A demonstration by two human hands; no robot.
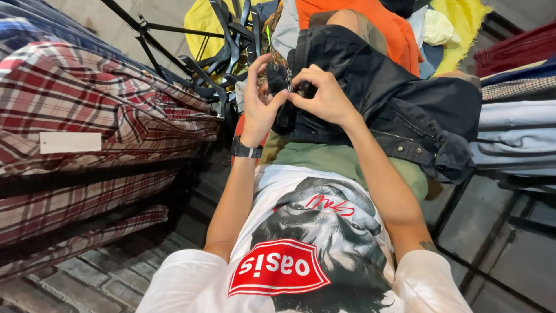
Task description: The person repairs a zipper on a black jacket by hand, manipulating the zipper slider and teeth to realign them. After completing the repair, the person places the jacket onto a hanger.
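the dark jacket [399, 98] is lying across the person's lap, its long axis running from the collar end at the hands out toward the person's right, where the hem with snaps is hanging over the knee. both hands are meeting at that collar end, directly ahead of the chest. the right hand [324, 95] is curling closed, pinching a fold of the dark cloth, and is sitting on the garment itself, so it is the nearer one. the left hand [258, 104], wearing a wristwatch [246, 149], is half closed with fingertips touching the same spot from the side. to the person's left, stacked plaid fabric [87, 116] is crowding close. black hangers [223, 52] are lying just beyond the hands, with orange cloth [388, 29] and yellow cloth [457, 23] behind them.
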